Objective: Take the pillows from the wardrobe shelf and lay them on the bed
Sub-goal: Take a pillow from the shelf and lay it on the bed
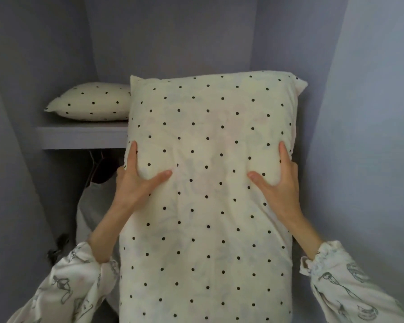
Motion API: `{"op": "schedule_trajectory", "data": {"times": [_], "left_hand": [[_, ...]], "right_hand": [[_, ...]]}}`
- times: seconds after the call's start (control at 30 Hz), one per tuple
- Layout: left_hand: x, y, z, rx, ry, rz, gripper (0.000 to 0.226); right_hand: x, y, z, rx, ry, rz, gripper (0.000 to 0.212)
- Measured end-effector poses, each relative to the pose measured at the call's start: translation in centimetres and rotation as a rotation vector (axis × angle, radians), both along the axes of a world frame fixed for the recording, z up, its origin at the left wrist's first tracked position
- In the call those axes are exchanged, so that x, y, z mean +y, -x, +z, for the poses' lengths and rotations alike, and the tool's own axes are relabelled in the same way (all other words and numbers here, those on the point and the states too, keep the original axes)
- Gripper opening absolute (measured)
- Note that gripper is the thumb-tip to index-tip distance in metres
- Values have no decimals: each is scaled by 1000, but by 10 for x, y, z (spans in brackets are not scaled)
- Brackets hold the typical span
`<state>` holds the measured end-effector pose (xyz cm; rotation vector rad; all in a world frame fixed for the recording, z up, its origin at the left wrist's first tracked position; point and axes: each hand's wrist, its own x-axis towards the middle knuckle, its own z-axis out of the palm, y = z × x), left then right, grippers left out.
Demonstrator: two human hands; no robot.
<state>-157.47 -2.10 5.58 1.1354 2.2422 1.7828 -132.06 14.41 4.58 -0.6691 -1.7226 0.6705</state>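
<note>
A large cream pillow with black dots [208, 127] stands upright in front of me, filling the middle of the view. My left hand [135, 180] grips its left edge, thumb across the front. My right hand [278, 183] grips its right edge the same way. A second pillow of the same dotted cloth [91, 102] lies flat on the grey wardrobe shelf [79, 136] at the back left, partly hidden behind the held pillow. The bed is not in view.
Grey wardrobe walls close in on the left [14, 159] and right [364, 136]. Below the shelf hangs pale clothing [93, 206] on hangers in a dark space.
</note>
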Motion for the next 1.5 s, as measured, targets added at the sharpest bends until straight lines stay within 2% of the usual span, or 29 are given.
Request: {"op": "schedule_trajectory", "data": {"times": [0.3, 0.53, 0.73, 0.93, 1.0, 1.17, 1.5], "left_hand": [[-84, -51, -48, -3, 76, -232, 109], [-142, -112, -111, -45, 153, -408, 109], [-176, -185, -180, -51, 352, -532, 105], [-167, -289, -201, 17, 413, -764, 104], [-164, -308, -201, 50, 404, -779, 99], [-150, -423, -209, 50, 438, -987, 101], [-81, -593, -185, 18, 320, -1208, 94]], "right_hand": [[-155, -82, -53, -46, 121, -271, 91], [-261, -156, -110, -126, 251, -426, 95], [-334, -233, -172, -201, 438, -563, 99], [-397, -331, -214, -144, 532, -852, 97], [-407, -345, -217, -150, 544, -901, 95], [-439, -444, -219, -128, 535, -1102, 99], [-419, -582, -185, -53, 471, -1293, 97]]}}
